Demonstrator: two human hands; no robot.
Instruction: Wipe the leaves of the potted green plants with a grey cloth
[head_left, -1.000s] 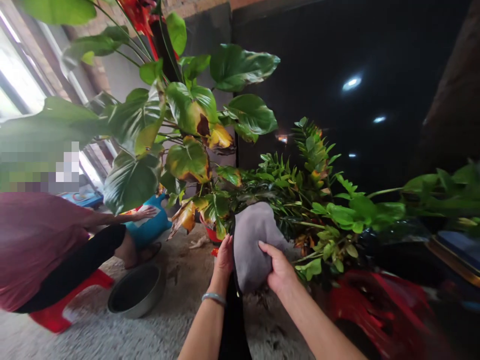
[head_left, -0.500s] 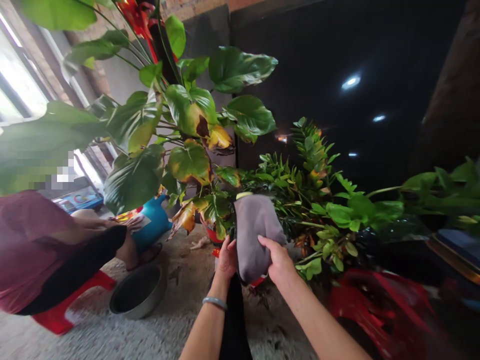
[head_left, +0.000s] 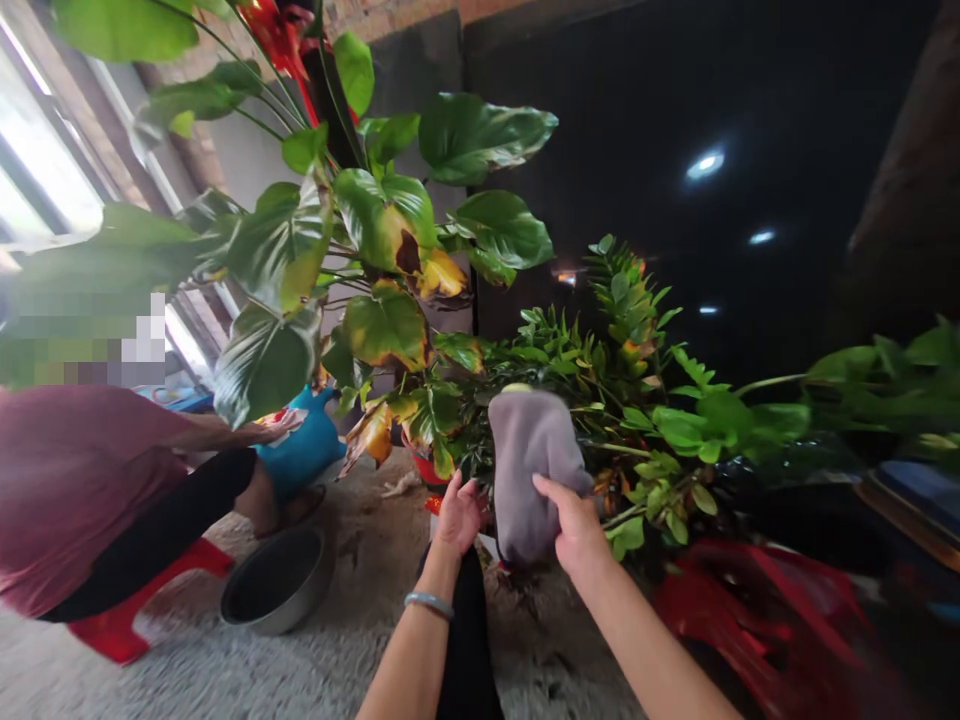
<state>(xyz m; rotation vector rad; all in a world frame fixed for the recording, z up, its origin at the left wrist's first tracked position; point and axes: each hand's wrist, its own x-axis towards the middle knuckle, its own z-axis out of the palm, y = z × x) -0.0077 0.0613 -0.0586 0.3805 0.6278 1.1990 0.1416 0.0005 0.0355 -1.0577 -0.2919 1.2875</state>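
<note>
A grey cloth (head_left: pixel 531 470) is wrapped over a leaf of the bushy small-leaved plant (head_left: pixel 600 380) in front of me. My right hand (head_left: pixel 574 525) grips the cloth from the right, fingers pressed on it. My left hand (head_left: pixel 459 512), with a silver bangle at the wrist, sits just left of the cloth, its fingers curled at the cloth's edge and against the foliage. What lies under the cloth is hidden.
A tall large-leaved plant (head_left: pixel 375 240) with yellowing leaves rises at left. A person in a red top (head_left: pixel 82 480) crouches on a red stool at left, next to a blue watering can (head_left: pixel 304 450). A metal bowl (head_left: pixel 276 580) rests on the floor. Red pots (head_left: pixel 750 610) stand at right.
The cloth and my right hand have shifted a little to the right and up along the plant. My left hand has come slightly off the cloth.
</note>
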